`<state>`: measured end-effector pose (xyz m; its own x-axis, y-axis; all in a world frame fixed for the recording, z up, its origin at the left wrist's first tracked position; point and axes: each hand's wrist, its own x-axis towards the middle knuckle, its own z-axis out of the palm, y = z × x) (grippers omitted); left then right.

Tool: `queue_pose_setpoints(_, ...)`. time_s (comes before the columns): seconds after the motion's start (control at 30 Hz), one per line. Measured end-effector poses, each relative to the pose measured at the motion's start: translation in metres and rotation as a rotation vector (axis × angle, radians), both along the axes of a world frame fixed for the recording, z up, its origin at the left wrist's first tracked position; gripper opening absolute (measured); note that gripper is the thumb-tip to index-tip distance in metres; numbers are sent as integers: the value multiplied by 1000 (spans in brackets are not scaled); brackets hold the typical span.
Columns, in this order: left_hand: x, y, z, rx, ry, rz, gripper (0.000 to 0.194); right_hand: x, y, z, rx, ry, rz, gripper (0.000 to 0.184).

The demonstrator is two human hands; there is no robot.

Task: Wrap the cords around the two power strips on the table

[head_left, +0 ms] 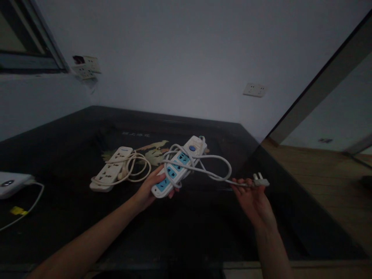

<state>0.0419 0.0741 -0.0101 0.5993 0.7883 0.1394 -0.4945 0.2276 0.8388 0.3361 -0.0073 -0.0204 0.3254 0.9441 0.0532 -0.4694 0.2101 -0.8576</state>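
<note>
A white power strip with blue socket faces is held tilted above the dark table, its near end gripped by my left hand. Its pale cord wraps loosely around the body and loops out to the right. At the cord's end, my right hand has its fingers closed around the cable beside the plug, whose metal prongs point upward. Left of my left hand, a second white power strip lies on the table with its own cord coiled over it.
The black tabletop carries a painted bird pattern. At the far left sits a white device with a cable and a yellow tag. Wall sockets are on the wall behind; wooden floor shows at the right.
</note>
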Motion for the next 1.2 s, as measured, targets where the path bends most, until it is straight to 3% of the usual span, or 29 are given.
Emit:
queue_pose_setpoints(0.17, 2, 0, 0, -26, -10, 120, 36, 0, 0, -8, 3, 21, -122, 40)
queue_pose_setpoints(0.33, 2, 0, 0, -18, 138, 268, 35, -17, -14, 9, 165, -211, -223, 43)
queue_pose_setpoints(0.5, 1, 5, -3, 38, 274, 436, 39, -51, -46, 25, 250, -414, -77, 38)
queue_pose_setpoints(0.63, 2, 7, -11, 58, 389, 431, 42, -94, -69, 27, 305, -697, 143, 34)
queue_pose_setpoints(0.73, 3, 6, -20, 125, 469, 411, 41, -123, -77, 28, 285, -875, 162, 31)
queue_pose_setpoints(0.87, 3, 8, -29, 187, 520, 423, 38, -139, -62, 36, 223, -996, 195, 33)
queue_pose_setpoints(1.03, 2, 8, -28, 196, 513, 441, 42, -132, -22, 48, 89, -988, 189, 26)
queue_pose_setpoints(1.2, 3, 2, -22, 402, 624, 478, 41, -123, -6, 43, -41, -875, 220, 29)
